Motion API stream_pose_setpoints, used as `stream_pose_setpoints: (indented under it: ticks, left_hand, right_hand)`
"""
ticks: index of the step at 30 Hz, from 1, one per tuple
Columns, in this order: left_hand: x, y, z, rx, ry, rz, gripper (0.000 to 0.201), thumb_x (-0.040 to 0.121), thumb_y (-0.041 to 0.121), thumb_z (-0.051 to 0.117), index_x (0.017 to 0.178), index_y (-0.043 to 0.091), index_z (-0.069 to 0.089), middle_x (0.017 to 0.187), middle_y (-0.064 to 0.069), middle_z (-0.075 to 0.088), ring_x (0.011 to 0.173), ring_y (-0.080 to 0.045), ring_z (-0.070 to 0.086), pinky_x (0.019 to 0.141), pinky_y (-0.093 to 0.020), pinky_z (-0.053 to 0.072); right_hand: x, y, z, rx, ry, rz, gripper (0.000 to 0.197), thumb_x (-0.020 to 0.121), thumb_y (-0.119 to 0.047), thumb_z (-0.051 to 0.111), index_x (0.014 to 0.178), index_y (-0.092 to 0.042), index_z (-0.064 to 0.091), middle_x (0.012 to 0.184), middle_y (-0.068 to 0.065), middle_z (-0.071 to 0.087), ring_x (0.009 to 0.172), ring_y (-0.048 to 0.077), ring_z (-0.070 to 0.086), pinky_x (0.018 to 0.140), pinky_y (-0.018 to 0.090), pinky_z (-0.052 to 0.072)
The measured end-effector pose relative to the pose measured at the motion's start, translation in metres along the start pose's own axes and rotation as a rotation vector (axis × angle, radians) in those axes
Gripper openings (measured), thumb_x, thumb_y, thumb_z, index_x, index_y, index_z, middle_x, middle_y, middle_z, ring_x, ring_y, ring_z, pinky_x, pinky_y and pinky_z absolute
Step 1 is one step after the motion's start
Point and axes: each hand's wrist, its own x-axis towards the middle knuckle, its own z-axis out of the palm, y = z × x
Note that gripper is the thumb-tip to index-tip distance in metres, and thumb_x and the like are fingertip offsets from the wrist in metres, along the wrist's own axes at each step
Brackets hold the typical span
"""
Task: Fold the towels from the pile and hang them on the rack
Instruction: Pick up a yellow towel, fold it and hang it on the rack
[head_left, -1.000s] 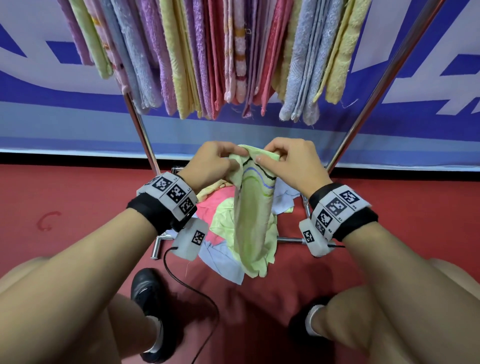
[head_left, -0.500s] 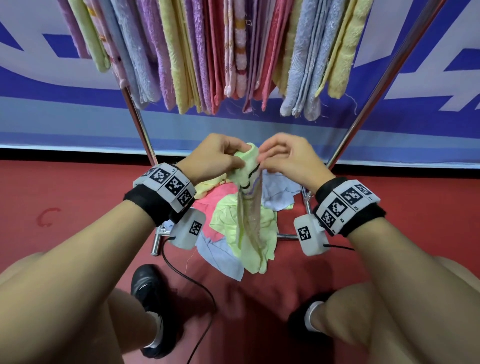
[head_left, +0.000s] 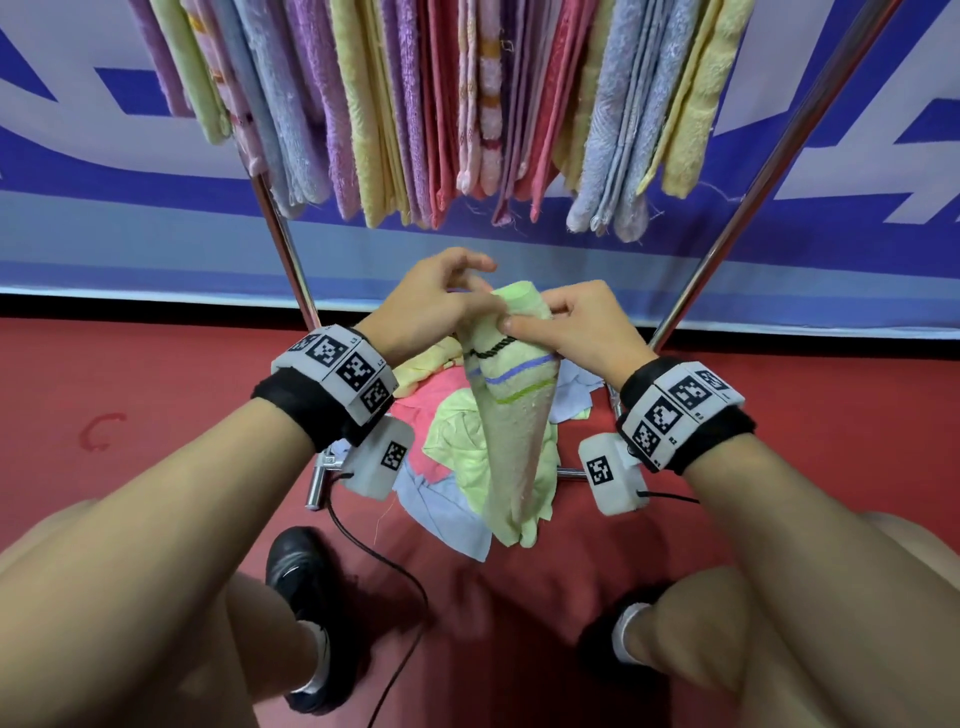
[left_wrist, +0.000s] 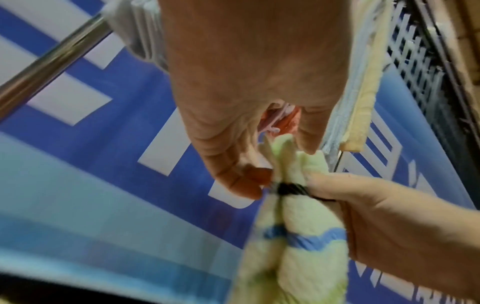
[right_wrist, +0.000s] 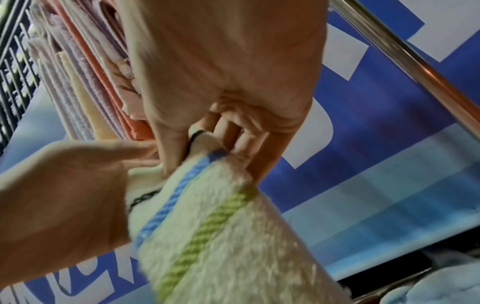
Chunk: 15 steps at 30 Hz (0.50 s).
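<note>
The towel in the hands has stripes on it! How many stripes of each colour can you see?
Black stripe: 1
Blue stripe: 1
Green stripe: 1
Total: 3 stripes showing on the towel, which the left hand and right hand pinch at its top.

We see a pale green towel (head_left: 511, 431) with thin black, blue and green stripes near its top, gathered lengthwise into a narrow bundle that hangs straight down, its lower end just over the pile (head_left: 457, 441). Its top end sticks up in a small tuft, bunched at the black stripe. The pile lies crumpled on the red floor between the legs of the rack (head_left: 769, 171): light green, pink, yellow and pale blue towels overlapping. On the metal rack above, many folded towels (head_left: 431, 104) hang side by side, packed closely: lilac, yellow, pink, coral, blue-grey and striped ones.
</note>
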Motion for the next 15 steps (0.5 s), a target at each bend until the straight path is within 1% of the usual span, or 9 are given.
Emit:
stream_pose_setpoints:
  ticks: [2,4,6,8,10,11,13,14,15]
  left_hand:
    - [0.000,-0.004,0.002,0.008,-0.012,-0.059,0.036,0.087,0.024,0.077,0.115,0.004,0.068,0.092,-0.004,0.072,0.076,-0.009,0.067,0.063,-0.019,0.051]
    - [0.000,-0.006,0.002,0.012,0.001,-0.015,0.029,0.088,0.022,0.077,0.103,-0.003,0.072,0.083,-0.008,0.071,0.066,-0.005,0.062,0.061,-0.018,0.050]
    - [0.002,-0.005,-0.001,-0.012,0.054,0.063,0.021,0.090,0.016,0.074,0.100,-0.002,0.072,0.087,-0.014,0.073,0.074,-0.009,0.065,0.072,-0.025,0.053]
    - [0.002,0.000,-0.004,-0.037,0.062,0.121,0.015,0.091,0.014,0.072,0.099,0.000,0.072,0.094,-0.015,0.075,0.081,-0.012,0.067,0.080,-0.030,0.054]
    - [0.001,0.006,-0.008,-0.055,0.018,0.146,0.014,0.092,0.011,0.071,0.099,0.000,0.071,0.091,-0.012,0.073,0.078,-0.011,0.065,0.077,-0.030,0.055]
    - [0.000,0.008,-0.009,-0.061,0.008,0.148,0.015,0.092,0.011,0.071,0.100,-0.002,0.071,0.089,-0.012,0.073,0.077,-0.012,0.064,0.075,-0.029,0.055]
    - [0.000,0.007,-0.008,-0.093,0.066,0.135,0.024,0.090,0.015,0.073,0.102,-0.006,0.068,0.088,-0.015,0.072,0.078,-0.015,0.065,0.075,-0.030,0.057]
    - [0.001,0.005,-0.006,-0.134,0.125,0.105,0.028,0.089,0.018,0.075,0.102,-0.006,0.066,0.085,-0.013,0.070,0.076,-0.015,0.066,0.074,-0.031,0.058]
    - [0.001,0.001,-0.002,-0.185,0.187,0.066,0.030,0.087,0.021,0.077,0.100,-0.001,0.063,0.081,-0.011,0.067,0.075,-0.016,0.066,0.072,-0.033,0.059]
  right_hand:
    - [0.000,0.000,0.000,0.030,0.099,-0.016,0.052,0.070,-0.050,0.083,0.086,-0.001,0.077,0.072,0.007,0.071,0.066,0.019,0.066,0.063,0.037,0.051]
    - [-0.003,-0.003,-0.001,0.085,0.139,-0.012,0.041,0.075,-0.045,0.085,0.094,-0.009,0.080,0.084,0.005,0.079,0.082,0.023,0.077,0.074,0.043,0.063]
    - [-0.005,-0.006,-0.002,0.193,0.119,-0.025,0.027,0.084,-0.032,0.084,0.104,-0.014,0.079,0.094,0.001,0.080,0.090,0.014,0.077,0.081,0.037,0.063]
    - [-0.007,-0.009,-0.005,0.253,0.023,-0.036,0.028,0.090,-0.027,0.079,0.114,-0.015,0.076,0.104,0.000,0.079,0.097,0.011,0.075,0.084,0.028,0.060]
    - [-0.006,-0.008,-0.006,0.209,-0.072,-0.016,0.030,0.092,-0.027,0.077,0.119,-0.015,0.074,0.112,0.002,0.078,0.105,0.013,0.073,0.092,0.028,0.058]
    - [-0.006,-0.008,-0.005,0.161,-0.077,-0.006,0.030,0.092,-0.029,0.076,0.116,-0.010,0.075,0.111,0.007,0.078,0.103,0.016,0.074,0.092,0.031,0.058]
    - [-0.006,-0.007,-0.001,0.123,-0.012,-0.023,0.036,0.094,-0.030,0.075,0.103,0.004,0.073,0.102,0.021,0.076,0.089,0.021,0.074,0.083,0.032,0.055]
    - [-0.007,-0.007,0.001,0.142,0.029,-0.040,0.035,0.094,-0.029,0.074,0.095,0.006,0.073,0.094,0.019,0.077,0.081,0.019,0.073,0.077,0.029,0.053]
    - [-0.010,-0.010,0.002,0.171,0.069,-0.052,0.029,0.095,-0.026,0.074,0.089,0.003,0.074,0.085,0.011,0.076,0.074,0.012,0.071,0.072,0.024,0.052]
